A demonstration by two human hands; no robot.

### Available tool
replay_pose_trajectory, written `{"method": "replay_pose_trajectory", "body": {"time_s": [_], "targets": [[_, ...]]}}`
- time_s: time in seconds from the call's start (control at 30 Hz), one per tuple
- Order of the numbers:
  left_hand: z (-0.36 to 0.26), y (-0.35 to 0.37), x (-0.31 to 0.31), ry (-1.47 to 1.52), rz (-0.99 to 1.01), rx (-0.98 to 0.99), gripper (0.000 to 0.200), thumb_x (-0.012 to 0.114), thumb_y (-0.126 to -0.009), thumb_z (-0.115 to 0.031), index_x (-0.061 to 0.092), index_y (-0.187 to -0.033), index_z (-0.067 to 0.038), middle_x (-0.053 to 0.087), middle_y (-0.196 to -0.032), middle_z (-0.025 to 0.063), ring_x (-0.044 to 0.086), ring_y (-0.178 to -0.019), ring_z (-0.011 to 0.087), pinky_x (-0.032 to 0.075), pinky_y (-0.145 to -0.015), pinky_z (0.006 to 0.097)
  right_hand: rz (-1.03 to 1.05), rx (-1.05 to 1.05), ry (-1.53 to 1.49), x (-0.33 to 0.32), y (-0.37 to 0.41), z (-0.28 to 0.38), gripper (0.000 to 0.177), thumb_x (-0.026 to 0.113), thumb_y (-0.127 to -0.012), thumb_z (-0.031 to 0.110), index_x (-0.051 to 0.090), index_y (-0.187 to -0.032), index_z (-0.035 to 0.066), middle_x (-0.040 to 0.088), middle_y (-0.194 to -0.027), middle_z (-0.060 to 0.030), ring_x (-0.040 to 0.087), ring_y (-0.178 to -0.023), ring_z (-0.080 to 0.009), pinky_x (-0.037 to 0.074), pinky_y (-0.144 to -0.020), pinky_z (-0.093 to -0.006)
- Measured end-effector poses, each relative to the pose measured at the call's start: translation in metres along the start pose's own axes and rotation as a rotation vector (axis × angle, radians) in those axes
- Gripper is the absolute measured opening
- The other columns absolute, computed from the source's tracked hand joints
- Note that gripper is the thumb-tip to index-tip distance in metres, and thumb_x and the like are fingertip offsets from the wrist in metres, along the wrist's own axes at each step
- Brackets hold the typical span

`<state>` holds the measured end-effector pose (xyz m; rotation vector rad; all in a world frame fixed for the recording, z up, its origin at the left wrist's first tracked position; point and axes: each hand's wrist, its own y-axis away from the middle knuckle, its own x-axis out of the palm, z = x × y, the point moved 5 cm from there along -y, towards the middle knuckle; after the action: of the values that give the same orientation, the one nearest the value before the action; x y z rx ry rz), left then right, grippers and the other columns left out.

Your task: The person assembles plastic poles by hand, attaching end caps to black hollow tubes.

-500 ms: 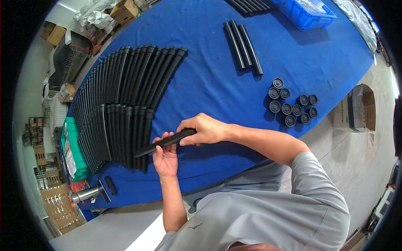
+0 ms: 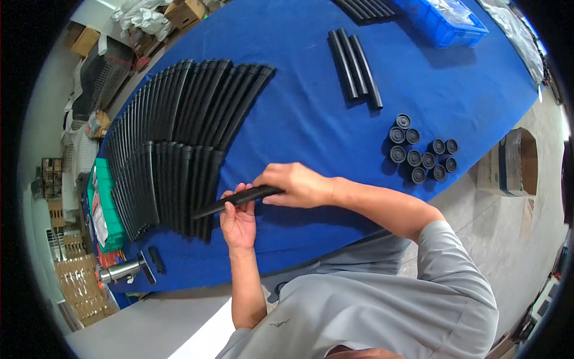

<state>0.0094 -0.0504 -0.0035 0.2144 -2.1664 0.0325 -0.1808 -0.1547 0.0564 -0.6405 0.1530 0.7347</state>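
Observation:
A black tube point(image 2: 216, 207) lies across my two hands, above the front edge of the blue-covered table. My right hand point(image 2: 296, 185) is closed over its right end and hides that end. Lower down, my left hand point(image 2: 238, 224) holds the tube's middle between thumb and fingers, palm turned up. The tube's free end points left, over several capped black tubes point(image 2: 188, 191) laid side by side in two rows. Round black caps point(image 2: 414, 158) with ringed faces sit in a loose group to the right.
Three bare black tubes point(image 2: 354, 69) lie at the far middle, with more tubes point(image 2: 365, 9) behind them. A blue crate point(image 2: 445, 30) stands at the back right. At left are a green bin point(image 2: 109, 218) and a metal cylindrical tool point(image 2: 121, 271). A cardboard box point(image 2: 508, 163) is on the floor.
The view has shifted slightly, so the table things appear a little further right. Both hands keep hold of the tube in nearly the same pose.

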Motion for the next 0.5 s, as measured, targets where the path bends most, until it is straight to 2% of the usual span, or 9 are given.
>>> {"method": "replay_pose_trajectory", "body": {"time_s": [0.07, 0.1, 0.2, 0.3, 0.33, 0.4, 0.43, 0.5], "targets": [[0.001, 0.0, 0.004, -0.069, -0.026, 0.019, 0.031, 0.066, -0.101, -0.017, 0.059, -0.127, -0.003, 0.059, -0.14, 0.0248, 0.053, -0.137, 0.0387, 0.047, -0.116, 0.0526, 0.195, 0.425, -0.316, -0.004, 0.0, -0.006, 0.031, 0.074, -0.093, 0.017, 0.067, -0.117, 0.0, 0.071, -0.089, -0.0151, 0.072, -0.067, -0.0226, 0.057, -0.063, -0.0349], [0.001, 0.0, 0.006, -0.089, -0.038, 0.02, 0.031, 0.066, -0.101, -0.016, 0.059, -0.128, -0.003, 0.058, -0.141, 0.0256, 0.052, -0.137, 0.0394, 0.047, -0.115, 0.0532, 0.215, 0.488, -0.359, -0.001, 0.001, -0.013, 0.032, 0.074, -0.093, 0.019, 0.067, -0.118, 0.0, 0.072, -0.095, -0.0162, 0.072, -0.066, -0.0232, 0.057, -0.065, -0.0357], [0.001, -0.001, 0.005, -0.051, -0.056, 0.005, 0.03, 0.063, -0.103, -0.017, 0.059, -0.129, -0.005, 0.059, -0.141, 0.0255, 0.053, -0.136, 0.0395, 0.048, -0.114, 0.0515, -0.012, -0.08, 0.071, -0.003, 0.001, -0.001, 0.033, 0.077, -0.087, 0.012, 0.066, -0.117, 0.001, 0.069, -0.099, -0.0165, 0.072, -0.089, -0.0308, 0.057, -0.073, -0.0375], [0.001, 0.001, 0.004, -0.023, -0.027, 0.015, 0.028, 0.061, -0.103, -0.017, 0.059, -0.128, -0.005, 0.06, -0.139, 0.0246, 0.056, -0.134, 0.0394, 0.05, -0.113, 0.0505, 0.019, -0.068, 0.03, 0.0, 0.0, 0.005, 0.035, 0.077, -0.083, 0.01, 0.065, -0.114, 0.001, 0.065, -0.103, -0.0194, 0.066, -0.098, -0.0385, 0.055, -0.083, -0.0434], [0.0, 0.002, 0.003, -0.011, -0.045, 0.014, 0.027, 0.062, -0.103, -0.016, 0.06, -0.128, -0.005, 0.061, -0.139, 0.0247, 0.056, -0.133, 0.039, 0.05, -0.113, 0.0504, 0.058, 0.073, -0.033, -0.006, -0.003, 0.007, 0.032, 0.076, -0.084, 0.009, 0.067, -0.114, 0.001, 0.067, -0.102, -0.0198, 0.068, -0.096, -0.0364, 0.056, -0.082, -0.0413], [0.001, 0.0, 0.005, -0.004, -0.007, 0.022, 0.027, 0.062, -0.103, -0.015, 0.062, -0.127, -0.003, 0.06, -0.139, 0.0246, 0.053, -0.137, 0.0395, 0.045, -0.117, 0.0517, 0.245, 0.715, -0.526, 0.001, 0.001, -0.011, 0.03, 0.076, -0.086, 0.01, 0.068, -0.114, 0.001, 0.069, -0.103, -0.0203, 0.069, -0.097, -0.0357, 0.056, -0.084, -0.0406], [0.002, -0.001, 0.006, -0.031, -0.025, 0.022, 0.026, 0.062, -0.103, -0.015, 0.062, -0.126, -0.003, 0.06, -0.14, 0.0245, 0.053, -0.137, 0.0394, 0.045, -0.117, 0.0517, 0.233, 0.708, -0.476, 0.0, 0.001, -0.016, 0.031, 0.077, -0.087, 0.012, 0.069, -0.115, 0.0, 0.071, -0.101, -0.0187, 0.07, -0.094, -0.0314, 0.055, -0.083, -0.0388], [0.0, -0.002, 0.009, -0.042, -0.052, 0.013, 0.027, 0.065, -0.101, -0.014, 0.061, -0.126, -0.005, 0.061, -0.139, 0.0236, 0.054, -0.136, 0.0382, 0.047, -0.116, 0.05, 0.133, 0.355, -0.222, -0.003, -0.004, -0.011, 0.032, 0.078, -0.087, 0.013, 0.068, -0.115, 0.0, 0.071, -0.098, -0.0169, 0.07, -0.09, -0.0272, 0.055, -0.081, -0.0378]]}}
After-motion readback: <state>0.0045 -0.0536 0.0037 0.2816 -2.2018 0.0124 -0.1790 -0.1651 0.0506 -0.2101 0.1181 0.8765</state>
